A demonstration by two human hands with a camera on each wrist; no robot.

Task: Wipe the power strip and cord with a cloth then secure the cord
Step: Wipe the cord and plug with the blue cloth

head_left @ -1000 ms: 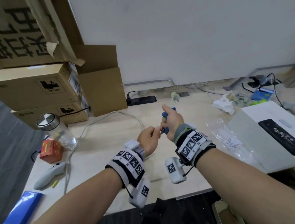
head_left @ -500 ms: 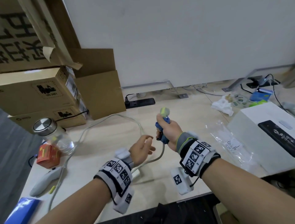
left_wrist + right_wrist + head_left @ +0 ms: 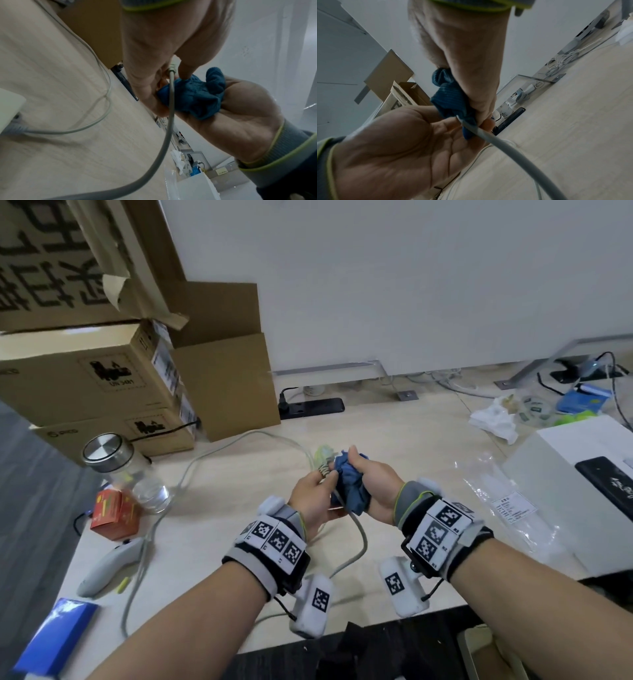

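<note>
A grey cord (image 3: 359,542) rises from the desk into both hands. My left hand (image 3: 317,487) pinches it just below its plug end (image 3: 324,455). My right hand (image 3: 373,477) grips a bunched blue cloth (image 3: 349,484) against the cord right beside the left fingers. In the left wrist view the fingertips (image 3: 184,70) hold the cord's strain relief above the cloth (image 3: 193,97), and a corner of the white power strip (image 3: 8,105) shows at the far left with the cord (image 3: 169,108) leaving it. The right wrist view shows the cloth (image 3: 450,100) wrapped on the cord (image 3: 505,146).
Cardboard boxes (image 3: 102,378) stack at the back left. In front of them are a glass jar (image 3: 120,467), a red box (image 3: 113,518), a grey controller (image 3: 106,566) and a blue booklet (image 3: 51,635). A black power strip (image 3: 311,407) lies by the wall. A white box (image 3: 565,491) and plastic bag (image 3: 507,501) sit right.
My left hand, open and off the cord half a second ago, now pinches it at the plug end. The right hand with the cloth has come down beside it.
</note>
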